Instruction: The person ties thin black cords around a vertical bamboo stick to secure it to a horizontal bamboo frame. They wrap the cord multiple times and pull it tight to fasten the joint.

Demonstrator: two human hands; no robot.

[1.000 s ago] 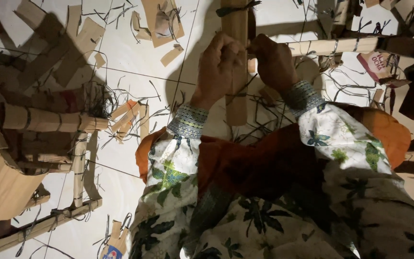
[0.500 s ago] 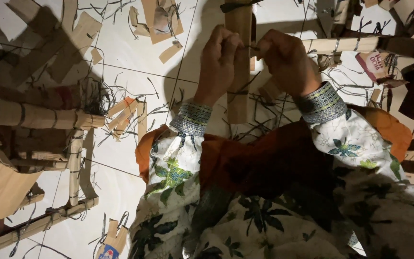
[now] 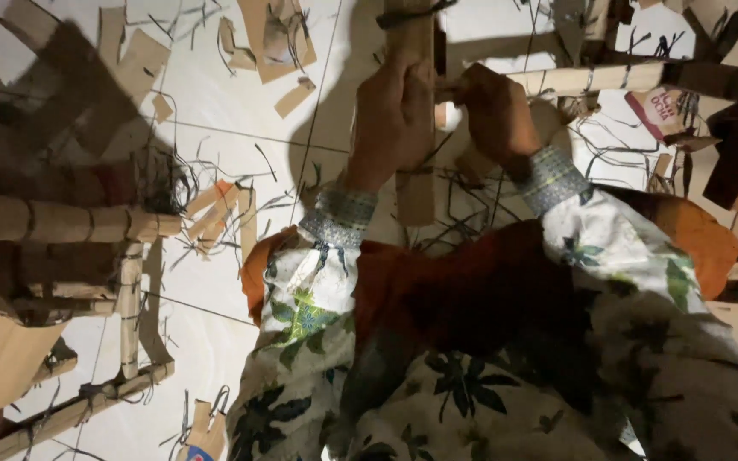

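Over tiled floor [image 3: 215, 145], cardboard roll [image 3: 414, 192] seemingly inside left grip [image 3: 395, 115].

The upright rolled-cardboard stick [image 3: 414, 183] runs off the top edge above the left hand [image 3: 393, 119] — its middle hidden. The right hand [image 3: 493, 107] covers whatever its fingers pinch.

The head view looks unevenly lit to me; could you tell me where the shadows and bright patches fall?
Head view: bright light on the white floor tiles; deep shadow across the cardboard frame at left; the left hand and right hand on the cardboard stick are dim, and the lap is dark.
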